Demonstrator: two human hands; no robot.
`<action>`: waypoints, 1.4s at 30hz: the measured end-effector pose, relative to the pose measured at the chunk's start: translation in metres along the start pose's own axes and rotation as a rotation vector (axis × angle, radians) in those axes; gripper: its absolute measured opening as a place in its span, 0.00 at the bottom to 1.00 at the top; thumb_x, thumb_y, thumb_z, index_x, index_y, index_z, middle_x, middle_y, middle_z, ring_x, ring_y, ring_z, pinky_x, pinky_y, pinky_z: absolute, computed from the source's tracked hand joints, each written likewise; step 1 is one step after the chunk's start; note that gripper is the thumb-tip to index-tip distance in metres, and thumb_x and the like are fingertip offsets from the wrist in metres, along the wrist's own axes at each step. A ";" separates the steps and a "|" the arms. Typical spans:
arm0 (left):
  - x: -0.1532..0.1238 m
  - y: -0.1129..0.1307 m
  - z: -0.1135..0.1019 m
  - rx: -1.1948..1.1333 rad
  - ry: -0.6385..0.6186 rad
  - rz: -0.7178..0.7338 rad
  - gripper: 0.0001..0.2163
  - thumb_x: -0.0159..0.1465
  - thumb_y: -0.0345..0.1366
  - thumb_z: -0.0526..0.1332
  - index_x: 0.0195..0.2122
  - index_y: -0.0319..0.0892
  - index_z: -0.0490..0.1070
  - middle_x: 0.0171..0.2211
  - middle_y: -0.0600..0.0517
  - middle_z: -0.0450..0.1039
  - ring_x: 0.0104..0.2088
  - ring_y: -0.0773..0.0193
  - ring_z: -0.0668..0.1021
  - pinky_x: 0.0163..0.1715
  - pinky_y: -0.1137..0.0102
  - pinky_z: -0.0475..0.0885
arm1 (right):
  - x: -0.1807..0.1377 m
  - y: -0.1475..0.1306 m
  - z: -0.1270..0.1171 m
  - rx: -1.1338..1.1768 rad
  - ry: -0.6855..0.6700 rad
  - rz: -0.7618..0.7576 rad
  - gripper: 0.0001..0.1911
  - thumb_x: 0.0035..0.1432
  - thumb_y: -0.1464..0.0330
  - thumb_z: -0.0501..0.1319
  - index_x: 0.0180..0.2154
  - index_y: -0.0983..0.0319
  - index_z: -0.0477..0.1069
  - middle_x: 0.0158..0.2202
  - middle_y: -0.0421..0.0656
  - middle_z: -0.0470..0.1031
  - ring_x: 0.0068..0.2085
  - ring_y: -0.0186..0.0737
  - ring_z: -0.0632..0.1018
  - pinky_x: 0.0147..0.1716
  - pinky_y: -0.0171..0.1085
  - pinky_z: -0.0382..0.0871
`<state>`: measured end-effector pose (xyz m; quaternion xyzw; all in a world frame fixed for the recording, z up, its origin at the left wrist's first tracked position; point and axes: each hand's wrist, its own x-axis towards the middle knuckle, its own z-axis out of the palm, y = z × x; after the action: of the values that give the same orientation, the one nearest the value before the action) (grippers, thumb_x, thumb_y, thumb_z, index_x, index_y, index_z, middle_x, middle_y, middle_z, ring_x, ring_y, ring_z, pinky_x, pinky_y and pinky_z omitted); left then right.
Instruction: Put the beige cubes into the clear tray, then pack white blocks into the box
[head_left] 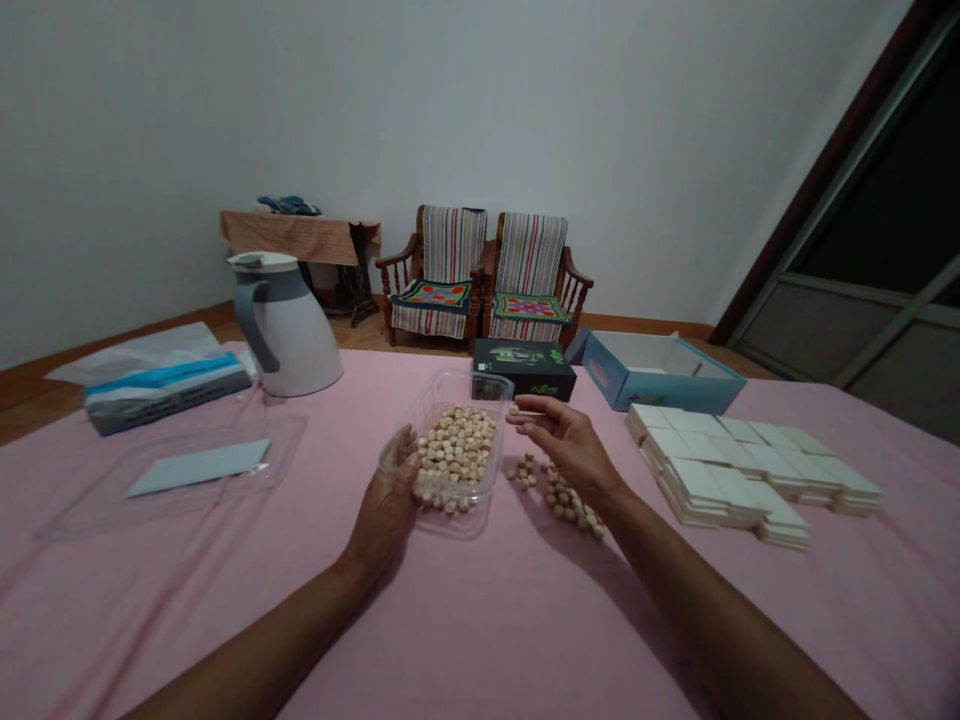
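A clear plastic tray (450, 385) full of small round beige pieces (457, 445) stands on the pink tablecloth (480, 620). My left hand (386, 510) grips the tray's near left corner, thumb over the rim. My right hand (566, 445) hovers just right of the tray, fingers pinched on one small beige piece (514, 410) at the tray's edge. Several loose beige pieces (559, 495) lie on the cloth under and beside my right hand.
Rows of white flat boxes (750, 465) are stacked at right. Behind them is an open blue box (652, 372), and a black box (525, 368) behind the tray. At left are a white jug (289, 325), a tissue pack (165, 385) and a clear lid (187, 470).
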<state>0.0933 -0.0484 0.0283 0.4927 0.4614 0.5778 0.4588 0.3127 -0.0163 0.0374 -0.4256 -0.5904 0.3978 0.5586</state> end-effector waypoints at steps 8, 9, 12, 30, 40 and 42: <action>0.002 -0.008 0.000 -0.038 0.008 -0.025 0.21 0.59 0.41 0.57 0.54 0.43 0.65 0.59 0.42 0.65 0.60 0.55 0.68 0.60 0.60 0.60 | 0.001 0.036 -0.027 -0.669 0.017 -0.102 0.12 0.54 0.75 0.55 0.36 0.62 0.75 0.38 0.46 0.78 0.39 0.39 0.78 0.42 0.39 0.69; 0.003 -0.009 0.001 -0.045 0.016 -0.031 0.22 0.60 0.41 0.57 0.55 0.42 0.64 0.60 0.42 0.64 0.60 0.55 0.67 0.61 0.59 0.60 | -0.001 0.039 -0.028 -0.807 -0.046 -0.099 0.12 0.54 0.76 0.55 0.36 0.62 0.75 0.38 0.46 0.78 0.41 0.39 0.77 0.44 0.38 0.67; 0.002 -0.008 0.001 -0.022 0.025 -0.028 0.21 0.59 0.41 0.58 0.53 0.42 0.65 0.60 0.43 0.63 0.61 0.55 0.66 0.62 0.59 0.58 | -0.004 0.044 -0.026 -1.036 -0.205 -0.068 0.12 0.56 0.75 0.55 0.36 0.62 0.76 0.37 0.46 0.77 0.42 0.41 0.75 0.45 0.38 0.64; 0.001 -0.004 -0.001 0.024 0.022 0.023 0.16 0.56 0.40 0.60 0.46 0.45 0.70 0.57 0.45 0.67 0.61 0.55 0.66 0.62 0.60 0.58 | 0.006 -0.005 -0.008 -0.058 0.026 -0.107 0.14 0.56 0.65 0.60 0.44 0.61 0.72 0.40 0.45 0.78 0.44 0.41 0.79 0.44 0.42 0.72; -0.001 -0.003 0.001 0.000 0.010 -0.004 0.19 0.59 0.41 0.58 0.51 0.43 0.67 0.60 0.44 0.65 0.60 0.56 0.67 0.60 0.62 0.61 | 0.018 0.057 -0.056 -0.756 0.157 -0.003 0.13 0.56 0.75 0.52 0.39 0.63 0.74 0.41 0.47 0.78 0.43 0.40 0.77 0.45 0.40 0.70; -0.002 0.001 0.001 0.008 -0.005 -0.020 0.21 0.59 0.42 0.56 0.52 0.42 0.66 0.60 0.43 0.64 0.60 0.57 0.68 0.60 0.63 0.62 | 0.023 0.068 -0.059 -0.958 0.101 0.025 0.15 0.56 0.77 0.53 0.42 0.64 0.74 0.45 0.48 0.77 0.47 0.41 0.75 0.49 0.39 0.67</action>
<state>0.0943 -0.0501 0.0287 0.4913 0.4672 0.5701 0.4639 0.3753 0.0268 -0.0159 -0.6608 -0.6743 0.0665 0.3229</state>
